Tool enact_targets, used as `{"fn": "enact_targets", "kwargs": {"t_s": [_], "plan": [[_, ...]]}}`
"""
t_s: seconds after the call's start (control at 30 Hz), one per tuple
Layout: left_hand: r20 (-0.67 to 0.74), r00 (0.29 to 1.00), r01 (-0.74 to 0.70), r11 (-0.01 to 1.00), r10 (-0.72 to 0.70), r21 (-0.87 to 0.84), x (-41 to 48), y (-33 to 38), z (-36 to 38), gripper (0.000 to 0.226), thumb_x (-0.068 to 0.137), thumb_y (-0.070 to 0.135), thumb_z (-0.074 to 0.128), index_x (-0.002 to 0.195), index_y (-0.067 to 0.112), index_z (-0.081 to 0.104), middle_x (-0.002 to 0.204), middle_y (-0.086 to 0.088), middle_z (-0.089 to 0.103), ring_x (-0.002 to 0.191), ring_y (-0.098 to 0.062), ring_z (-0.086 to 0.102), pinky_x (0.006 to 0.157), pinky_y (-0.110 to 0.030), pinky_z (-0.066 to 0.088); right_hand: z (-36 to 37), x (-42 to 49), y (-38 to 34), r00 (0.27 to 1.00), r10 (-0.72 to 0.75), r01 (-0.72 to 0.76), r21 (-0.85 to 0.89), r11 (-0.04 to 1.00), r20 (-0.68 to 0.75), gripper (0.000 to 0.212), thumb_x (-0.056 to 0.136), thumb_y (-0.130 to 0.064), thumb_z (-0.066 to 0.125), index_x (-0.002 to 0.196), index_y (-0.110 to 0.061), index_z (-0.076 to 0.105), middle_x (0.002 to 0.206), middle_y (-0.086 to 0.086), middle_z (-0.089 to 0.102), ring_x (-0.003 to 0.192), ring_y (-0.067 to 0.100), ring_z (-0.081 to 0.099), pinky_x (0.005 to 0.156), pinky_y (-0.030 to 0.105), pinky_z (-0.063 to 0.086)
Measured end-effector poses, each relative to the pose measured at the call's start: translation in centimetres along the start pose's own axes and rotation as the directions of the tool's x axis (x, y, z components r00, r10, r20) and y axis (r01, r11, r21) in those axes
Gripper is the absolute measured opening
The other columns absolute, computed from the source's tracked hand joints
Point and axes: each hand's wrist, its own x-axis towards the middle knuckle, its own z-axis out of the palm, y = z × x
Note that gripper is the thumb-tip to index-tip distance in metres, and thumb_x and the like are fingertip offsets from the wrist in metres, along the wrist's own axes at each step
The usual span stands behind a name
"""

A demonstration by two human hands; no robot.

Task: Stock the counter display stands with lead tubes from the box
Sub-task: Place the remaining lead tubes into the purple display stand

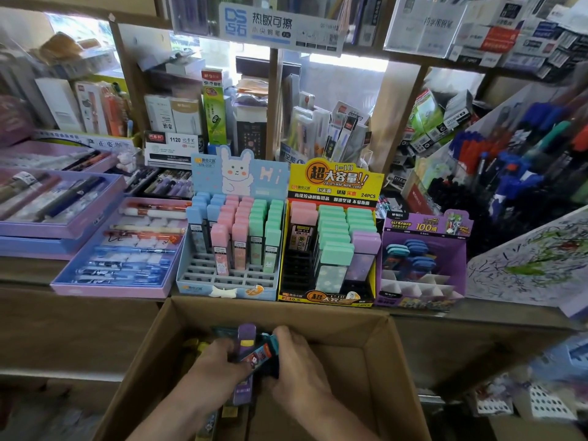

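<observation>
As 3 stands (pixel 334 179) sit behind 1 box (pixel 397 361), left grip (pixel 219 361), right grip (pixel 299 361) pinching tubes (pixel 246 337)

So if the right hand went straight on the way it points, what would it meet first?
Likely the far wall of the box, though depth is unclear. The right hand grips tubes, which would touch it first.

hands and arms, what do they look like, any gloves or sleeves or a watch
Two bare hands, no gloves: the left hand and the right hand. Both forearms are uncovered down to the picture's lower edge, so no sleeve shows. No watch or bracelet shows at either wrist.
</observation>
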Motion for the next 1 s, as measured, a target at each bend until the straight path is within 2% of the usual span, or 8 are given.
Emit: {"fn": "enact_targets", "kwargs": {"t_s": [0.2,0.37,0.53,0.67,0.73,0.8,0.9,1.0], "plan": [[0.014,1.0,-0.02,1.0,0.02,0.007,0.1,-0.1,-0.2,0.022,0.095,0.021,0.07,0.114,0.028,0.062,0.112,0.002,0.071,0.104,-0.016,0.069,0.099,-0.042,0.056,0.6,0.0,0.4,0.998,0.0,0.006,0.092,0.996,-0.068,0.06,0.083,-0.023,0.079,0.128,-0.04,0.043,0.126,-0.009,0.055,0.124,0.016,0.052,0.104,0.033,0.046],[-0.086,0.992,-0.082,0.99,0.091,0.111,0.5,-0.1,-0.6,0.01,0.097,0.022,0.066,0.103,0.028,0.06,0.104,0.005,0.064,0.094,-0.008,0.061,0.071,-0.024,0.046,1.1,0.0,0.3,0.998,-0.03,0.042,0.22,0.975,-0.061,0.059,0.081,-0.022,0.079,0.128,-0.04,0.049,0.12,-0.012,0.06,0.119,0.012,0.054,0.101,0.035,0.051],[-0.187,0.972,-0.089,0.963,0.14,0.256,0.6,-0.4,-1.1,0.019,0.1,0.024,0.06,0.092,0.036,0.047,0.114,0.003,0.041,0.088,-0.009,0.051,0.081,-0.027,0.041,1.3,0.5,0.4,0.999,0.024,-0.012,0.283,0.959,-0.041,0.05,0.081,-0.023,0.079,0.122,-0.04,0.055,0.1,-0.014,0.058,0.102,0.006,0.056,0.081,0.022,0.049],[-0.198,0.962,-0.133,0.954,0.19,0.269,1.3,-0.7,-1.1,0.018,0.098,0.022,0.063,0.094,0.034,0.051,0.111,0.008,0.045,0.088,-0.006,0.051,0.076,-0.022,0.041,1.6,0.6,0.2,0.998,0.055,-0.044,0.279,0.959,-0.031,0.044,0.08,-0.024,0.078,0.112,-0.041,0.054,0.094,-0.014,0.058,0.094,0.005,0.057,0.077,0.021,0.05],[-0.201,0.96,-0.141,0.958,0.194,0.251,1.5,-0.7,-1.0,0.013,0.098,0.022,0.064,0.099,0.032,0.055,0.108,0.012,0.048,0.088,-0.006,0.053,0.065,-0.016,0.038,1.7,0.6,0.1,0.998,0.061,-0.053,0.277,0.959,-0.019,0.047,0.08,-0.024,0.079,0.119,-0.039,0.057,0.095,-0.014,0.058,0.095,0.006,0.057,0.08,0.023,0.053],[-0.202,0.961,-0.141,0.964,0.189,0.227,1.6,-0.9,-1.1,0.012,0.098,0.023,0.065,0.102,0.032,0.057,0.107,0.013,0.05,0.088,-0.008,0.056,0.059,-0.014,0.038,1.6,0.5,0.1,0.997,0.07,-0.063,0.286,0.956,-0.015,0.057,0.079,-0.025,0.079,0.131,-0.035,0.057,0.096,-0.014,0.058,0.092,0.004,0.057,0.074,0.016,0.049],[-0.21,0.962,-0.133,0.972,0.173,0.193,1.6,-1.1,-1.4,0.012,0.098,0.024,0.065,0.102,0.033,0.058,0.111,0.007,0.056,0.091,-0.011,0.061,0.059,-0.015,0.043,1.3,0.4,0.1,0.996,0.091,-0.086,0.301,0.95,-0.005,0.063,0.079,-0.026,0.081,0.136,-0.033,0.055,0.095,-0.016,0.057,0.086,-0.001,0.056,0.062,0.011,0.042],[-0.213,0.961,-0.144,0.975,0.179,0.169,1.8,-1.3,-1.6,0.013,0.097,0.023,0.065,0.102,0.032,0.058,0.11,0.004,0.061,0.091,-0.012,0.062,0.059,-0.016,0.044,1.0,0.4,0.1,0.996,0.082,-0.089,0.308,0.947,0.034,0.07,0.08,-0.025,0.083,0.142,-0.03,0.051,0.098,-0.013,0.058,0.09,0.004,0.059,0.067,0.013,0.044]]}}
